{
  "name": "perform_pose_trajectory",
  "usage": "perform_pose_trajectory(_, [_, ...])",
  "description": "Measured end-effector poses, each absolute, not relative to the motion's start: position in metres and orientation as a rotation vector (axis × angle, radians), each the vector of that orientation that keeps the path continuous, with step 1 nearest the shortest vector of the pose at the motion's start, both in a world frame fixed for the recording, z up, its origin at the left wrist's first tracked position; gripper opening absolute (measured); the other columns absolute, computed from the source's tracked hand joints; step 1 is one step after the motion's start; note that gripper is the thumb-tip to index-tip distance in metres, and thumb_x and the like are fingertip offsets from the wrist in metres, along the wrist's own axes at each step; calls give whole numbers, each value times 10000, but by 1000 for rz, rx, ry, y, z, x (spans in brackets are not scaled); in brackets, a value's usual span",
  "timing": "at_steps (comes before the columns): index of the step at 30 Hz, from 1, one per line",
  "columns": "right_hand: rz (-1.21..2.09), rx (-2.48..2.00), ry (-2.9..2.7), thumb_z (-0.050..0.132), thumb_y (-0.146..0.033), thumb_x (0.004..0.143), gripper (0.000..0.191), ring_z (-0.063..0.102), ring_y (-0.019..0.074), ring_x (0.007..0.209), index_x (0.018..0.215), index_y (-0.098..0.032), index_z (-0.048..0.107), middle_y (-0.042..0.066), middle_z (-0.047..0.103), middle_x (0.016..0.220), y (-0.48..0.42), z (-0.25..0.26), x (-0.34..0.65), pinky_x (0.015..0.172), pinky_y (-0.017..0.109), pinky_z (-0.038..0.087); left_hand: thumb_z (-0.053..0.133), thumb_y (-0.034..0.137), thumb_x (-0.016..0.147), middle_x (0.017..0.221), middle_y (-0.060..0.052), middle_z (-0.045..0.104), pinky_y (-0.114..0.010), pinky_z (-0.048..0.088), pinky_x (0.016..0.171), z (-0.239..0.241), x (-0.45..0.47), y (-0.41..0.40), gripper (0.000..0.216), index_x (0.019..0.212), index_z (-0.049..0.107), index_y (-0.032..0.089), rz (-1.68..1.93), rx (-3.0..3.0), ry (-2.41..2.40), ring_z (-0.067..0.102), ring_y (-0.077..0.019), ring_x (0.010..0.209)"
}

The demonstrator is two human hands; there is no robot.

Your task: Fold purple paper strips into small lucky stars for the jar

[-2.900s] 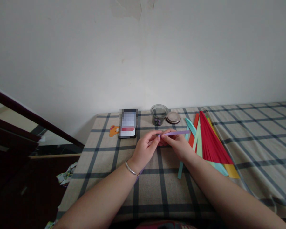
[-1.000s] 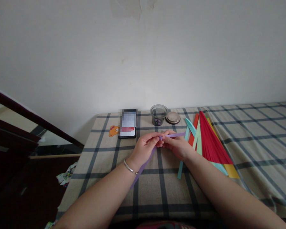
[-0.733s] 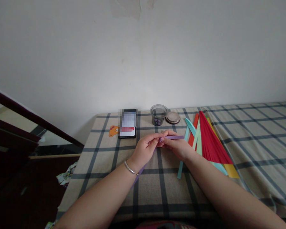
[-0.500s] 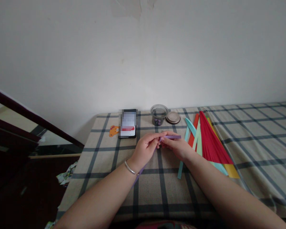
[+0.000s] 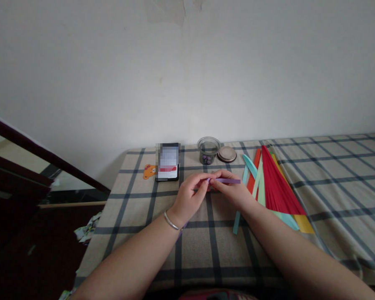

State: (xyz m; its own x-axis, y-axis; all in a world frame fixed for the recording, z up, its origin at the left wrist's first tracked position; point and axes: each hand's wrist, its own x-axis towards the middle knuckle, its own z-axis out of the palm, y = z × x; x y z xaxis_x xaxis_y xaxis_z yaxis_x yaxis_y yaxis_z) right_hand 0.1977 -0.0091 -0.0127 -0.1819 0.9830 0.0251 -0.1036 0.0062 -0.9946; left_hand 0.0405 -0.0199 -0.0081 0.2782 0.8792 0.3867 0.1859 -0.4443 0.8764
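Note:
A narrow purple paper strip (image 5: 228, 181) is pinched between both my hands above the middle of the table. One end sticks out to the right over my right hand (image 5: 226, 186); more purple shows below my left wrist. My left hand (image 5: 193, 191), with a silver bangle at its wrist, is closed on the strip, fingertips against those of the right hand. The fold or knot at the fingertips is mostly hidden. Just beyond the hands stands a clear jar (image 5: 208, 151) with small purple pieces at its bottom, its round lid (image 5: 227, 154) lying beside it.
Several red paper strips (image 5: 279, 187) lie fanned on the right, with orange, green, turquoise and yellow ones around them. A phone (image 5: 168, 162) and an orange bear cutout (image 5: 149, 171) lie at left on the checked cloth (image 5: 128, 212). A wall rises behind the table.
The strip's right end has shifted slightly right and down, and less purple shows below my left wrist. My fingers have moved slightly at the pinch.

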Motion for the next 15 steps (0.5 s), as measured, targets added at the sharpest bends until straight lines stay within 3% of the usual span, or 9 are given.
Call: perform_pose_trajectory(15, [1207, -1120, -1308, 641, -428, 713, 252, 508, 130, 595, 704, -181, 587, -7, 558, 643, -11, -5, 195, 575, 261, 403, 490, 251, 880, 987, -63, 664, -244, 535, 787, -19, 44, -16, 208, 1037, 597, 164, 1256, 1667, 1010, 642, -137, 870])
